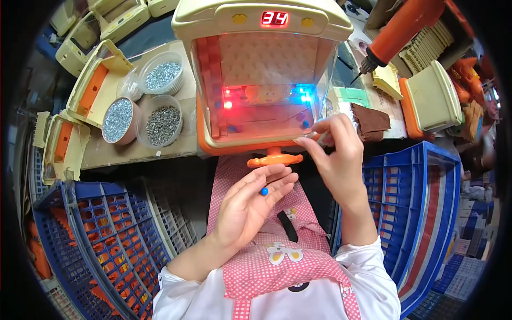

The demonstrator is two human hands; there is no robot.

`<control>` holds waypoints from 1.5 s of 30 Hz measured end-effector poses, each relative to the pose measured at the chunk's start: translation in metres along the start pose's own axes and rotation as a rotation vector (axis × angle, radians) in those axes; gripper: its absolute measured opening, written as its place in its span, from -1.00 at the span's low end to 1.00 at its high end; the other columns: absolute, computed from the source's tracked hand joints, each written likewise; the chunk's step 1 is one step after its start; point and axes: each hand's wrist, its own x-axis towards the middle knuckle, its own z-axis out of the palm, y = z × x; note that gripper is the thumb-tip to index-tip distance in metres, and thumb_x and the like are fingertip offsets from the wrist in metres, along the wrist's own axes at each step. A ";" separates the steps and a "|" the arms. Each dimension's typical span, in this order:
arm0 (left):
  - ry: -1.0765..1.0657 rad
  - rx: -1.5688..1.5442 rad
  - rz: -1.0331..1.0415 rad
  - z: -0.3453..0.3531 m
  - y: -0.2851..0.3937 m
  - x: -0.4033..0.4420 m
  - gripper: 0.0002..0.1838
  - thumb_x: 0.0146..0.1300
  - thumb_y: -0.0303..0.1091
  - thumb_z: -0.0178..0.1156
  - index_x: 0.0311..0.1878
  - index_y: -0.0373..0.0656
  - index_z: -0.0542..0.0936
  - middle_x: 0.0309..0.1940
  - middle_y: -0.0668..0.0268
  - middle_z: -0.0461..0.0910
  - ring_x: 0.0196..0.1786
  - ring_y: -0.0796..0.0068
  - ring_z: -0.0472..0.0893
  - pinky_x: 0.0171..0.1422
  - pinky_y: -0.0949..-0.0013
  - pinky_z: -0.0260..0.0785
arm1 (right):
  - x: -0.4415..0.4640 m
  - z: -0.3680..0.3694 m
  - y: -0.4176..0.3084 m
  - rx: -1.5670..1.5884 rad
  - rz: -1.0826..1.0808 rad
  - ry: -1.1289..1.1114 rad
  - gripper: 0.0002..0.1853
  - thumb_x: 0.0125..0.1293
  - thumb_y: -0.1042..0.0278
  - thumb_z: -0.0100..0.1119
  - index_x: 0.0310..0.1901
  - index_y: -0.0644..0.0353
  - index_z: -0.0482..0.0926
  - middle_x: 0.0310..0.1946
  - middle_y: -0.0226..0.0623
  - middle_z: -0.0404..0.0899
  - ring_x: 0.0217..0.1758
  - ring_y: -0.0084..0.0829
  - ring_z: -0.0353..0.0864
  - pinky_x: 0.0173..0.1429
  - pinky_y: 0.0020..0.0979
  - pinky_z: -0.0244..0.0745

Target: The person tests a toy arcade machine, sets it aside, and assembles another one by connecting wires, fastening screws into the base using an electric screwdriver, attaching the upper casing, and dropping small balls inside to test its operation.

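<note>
My left hand [234, 216] is cupped palm up below the toy machine, and a small blue ball [264, 191] rests in its fingers. My right hand [341, 162] is at the machine's lower right corner, thumb and forefinger pinched together; what lies between them is too small to make out. Between the hands and the cream and orange toy machine [261, 26] sticks out an orange handle [274, 159]. The machine's red display [274, 19] reads 34. Red and blue lights glow behind its clear front, where a few small balls lie low down.
Tubs of screws [159, 120] stand on the bench at left beside cream housings [96, 80]. An orange electric screwdriver [394, 37] hangs at upper right, above a brown cloth [369, 122]. Blue crates [117, 240] flank my lap on both sides. Another cream housing [431, 98] stands at right.
</note>
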 end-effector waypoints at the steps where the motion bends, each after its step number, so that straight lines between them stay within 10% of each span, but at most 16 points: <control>1: -0.005 0.000 -0.002 0.000 0.000 0.000 -0.59 0.60 -0.35 -0.09 0.32 -0.48 0.39 0.27 -0.03 0.48 0.39 0.07 0.48 0.54 0.08 0.30 | -0.006 -0.001 -0.003 -0.025 -0.038 0.042 -0.77 0.09 0.60 0.49 -0.24 0.27 0.62 -0.37 -0.32 0.55 -0.45 -0.50 0.51 -0.36 -0.47 0.44; 10: -0.042 0.033 -0.119 -0.003 0.002 0.003 -0.64 0.57 -0.41 -0.07 0.28 -0.45 0.40 0.23 -0.04 0.50 0.32 0.10 0.54 0.50 0.06 0.38 | -0.024 0.004 0.013 0.045 -0.120 0.073 -0.68 0.12 0.67 0.37 -0.06 0.30 0.64 -0.28 -0.18 0.54 -0.27 -0.19 0.59 -0.20 -0.29 0.53; 24: 0.047 0.030 -0.105 -0.009 0.006 0.008 -0.66 0.50 -0.43 0.00 0.21 -0.45 0.47 0.14 -0.05 0.56 0.20 0.15 0.61 0.37 0.12 0.49 | 0.018 -0.017 0.022 -0.077 -0.367 -0.176 -0.79 0.03 0.59 0.45 -0.25 0.25 0.69 -0.43 -0.28 0.55 -0.39 -0.25 0.56 -0.35 -0.31 0.48; 33: 0.032 0.036 -0.093 -0.010 0.010 0.004 -0.66 0.48 -0.43 0.01 0.20 -0.46 0.47 0.13 -0.03 0.58 0.19 0.17 0.62 0.35 0.16 0.50 | 0.012 -0.014 0.005 -0.041 -0.087 -0.244 -0.84 0.15 0.64 0.38 -0.24 0.26 0.66 -0.38 -0.24 0.51 -0.39 -0.32 0.60 -0.33 -0.37 0.50; 39: 0.026 0.025 -0.095 -0.014 0.009 0.001 -0.66 0.49 -0.44 0.00 0.21 -0.46 0.47 0.13 -0.02 0.58 0.20 0.17 0.62 0.35 0.15 0.50 | -0.013 -0.024 0.011 1.038 0.805 -0.129 -0.82 0.30 0.51 0.34 -0.08 0.33 0.66 -0.31 -0.32 0.64 -0.37 -0.60 0.62 -0.35 -0.55 0.54; 43: 0.024 0.029 -0.107 -0.013 0.011 0.001 -0.65 0.49 -0.44 -0.01 0.22 -0.45 0.46 0.14 -0.03 0.58 0.21 0.16 0.62 0.36 0.14 0.49 | -0.048 -0.035 0.021 0.782 0.659 -0.508 -0.83 0.22 0.46 0.47 -0.36 0.24 0.60 -0.51 -0.41 0.58 -0.51 -0.57 0.57 -0.41 -0.53 0.44; 45: 0.025 0.031 -0.115 -0.011 0.009 0.003 -0.65 0.49 -0.44 -0.01 0.23 -0.44 0.46 0.14 -0.03 0.58 0.20 0.16 0.62 0.34 0.15 0.50 | -0.054 -0.034 0.019 0.208 0.194 -0.585 -0.84 0.22 0.49 0.44 -0.37 0.27 0.58 -0.52 -0.28 0.55 -0.51 -0.41 0.58 -0.39 -0.44 0.42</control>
